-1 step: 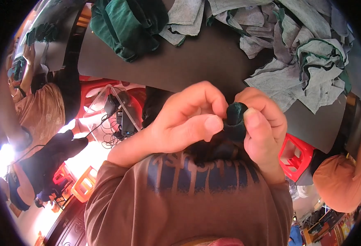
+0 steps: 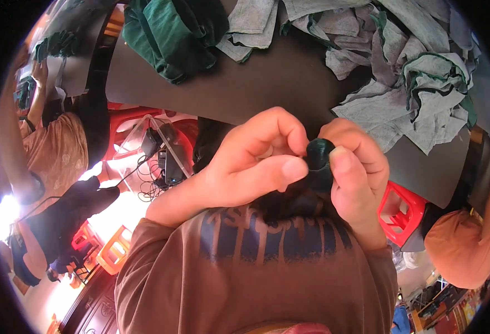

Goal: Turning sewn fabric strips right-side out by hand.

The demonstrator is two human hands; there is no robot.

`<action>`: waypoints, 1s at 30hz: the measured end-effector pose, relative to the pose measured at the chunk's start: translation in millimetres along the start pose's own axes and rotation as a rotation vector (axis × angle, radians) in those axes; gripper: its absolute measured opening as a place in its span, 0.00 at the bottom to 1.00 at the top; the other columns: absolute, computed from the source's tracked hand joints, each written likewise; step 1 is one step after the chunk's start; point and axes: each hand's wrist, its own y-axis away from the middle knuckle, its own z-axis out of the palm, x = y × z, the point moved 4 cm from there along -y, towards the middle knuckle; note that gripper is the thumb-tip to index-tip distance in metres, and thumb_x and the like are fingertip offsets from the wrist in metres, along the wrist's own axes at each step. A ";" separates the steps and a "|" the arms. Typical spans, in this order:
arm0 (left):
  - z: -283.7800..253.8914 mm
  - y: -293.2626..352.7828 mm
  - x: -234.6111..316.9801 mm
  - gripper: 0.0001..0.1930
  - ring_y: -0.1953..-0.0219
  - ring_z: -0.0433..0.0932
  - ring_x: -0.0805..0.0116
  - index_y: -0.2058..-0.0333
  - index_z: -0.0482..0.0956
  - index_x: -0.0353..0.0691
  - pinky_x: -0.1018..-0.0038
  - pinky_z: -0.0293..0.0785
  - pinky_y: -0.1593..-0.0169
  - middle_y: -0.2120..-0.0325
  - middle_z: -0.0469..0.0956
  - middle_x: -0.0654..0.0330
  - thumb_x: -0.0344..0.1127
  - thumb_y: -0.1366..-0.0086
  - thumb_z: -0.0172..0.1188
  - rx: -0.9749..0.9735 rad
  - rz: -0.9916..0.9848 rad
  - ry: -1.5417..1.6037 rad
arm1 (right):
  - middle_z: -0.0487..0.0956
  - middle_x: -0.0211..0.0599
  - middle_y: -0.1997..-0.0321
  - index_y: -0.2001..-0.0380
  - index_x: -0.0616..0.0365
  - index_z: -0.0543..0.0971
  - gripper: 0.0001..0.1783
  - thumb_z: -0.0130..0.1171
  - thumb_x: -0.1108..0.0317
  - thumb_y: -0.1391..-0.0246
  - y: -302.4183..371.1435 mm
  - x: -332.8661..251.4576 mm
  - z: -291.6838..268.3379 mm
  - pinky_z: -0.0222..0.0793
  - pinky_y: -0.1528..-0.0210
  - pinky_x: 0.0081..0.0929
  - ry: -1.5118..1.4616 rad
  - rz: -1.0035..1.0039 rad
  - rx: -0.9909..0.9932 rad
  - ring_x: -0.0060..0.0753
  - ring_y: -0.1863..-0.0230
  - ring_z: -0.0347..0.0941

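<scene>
Right of centre, green cloth (image 2: pixel 319 154) has turned rounder; right hand (image 2: pixel 361 162) pinches it; left hand (image 2: pixel 249 161) grip unclear; likely mid-shaping.

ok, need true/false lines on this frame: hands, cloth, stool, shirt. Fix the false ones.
1. The left hand and right hand are both at a small dark green piece. True.
2. The large bunched green cloth lies to the right of the grey cloth pieces. False: it lies to their left on the table.
3. Some of the grey cloth pieces show green along their edges. True.
4. Both hands are gloved. False: they are bare.
5. A red plastic stool stands off to the person's right. True.
6. The person's shirt is plain white. False: it is brown with a dark print across the chest.
</scene>
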 end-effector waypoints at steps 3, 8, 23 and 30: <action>-0.2 -1.1 1.4 0.09 0.78 0.65 0.85 0.65 0.67 0.35 0.85 0.60 0.77 0.77 0.69 0.67 0.28 0.41 0.57 0.114 0.016 -0.177 | 0.69 0.32 0.76 0.76 0.63 0.72 0.06 0.53 0.73 0.47 -0.9 1.3 0.3 0.56 0.72 0.18 0.146 -0.046 -0.013 0.20 0.76 0.61; -0.5 -4.4 16.0 0.09 0.77 0.65 0.81 0.65 0.70 0.34 0.84 0.60 0.75 0.75 0.69 0.64 0.27 0.44 0.58 0.077 0.263 -0.683 | 0.69 0.32 0.76 0.75 0.63 0.71 0.05 0.52 0.74 0.46 -1.6 1.9 1.8 0.56 0.71 0.18 0.255 -0.060 0.029 0.21 0.75 0.61; -7.9 -4.1 4.3 0.04 0.80 0.59 0.85 0.71 0.71 0.36 0.84 0.55 0.78 0.80 0.66 0.70 0.30 0.40 0.54 0.089 -0.106 0.064 | 0.67 0.26 0.76 0.75 0.60 0.73 0.07 0.62 0.72 0.54 0.7 6.3 6.4 0.53 0.73 0.16 0.009 0.167 -0.152 0.16 0.75 0.59; -15.5 -7.7 9.7 0.05 0.80 0.60 0.79 0.71 0.70 0.36 0.82 0.56 0.78 0.77 0.66 0.64 0.31 0.41 0.54 0.119 0.104 0.034 | 0.69 0.27 0.76 0.76 0.62 0.73 0.06 0.60 0.74 0.53 -0.8 4.1 4.2 0.54 0.73 0.15 -0.049 0.169 -0.151 0.17 0.76 0.60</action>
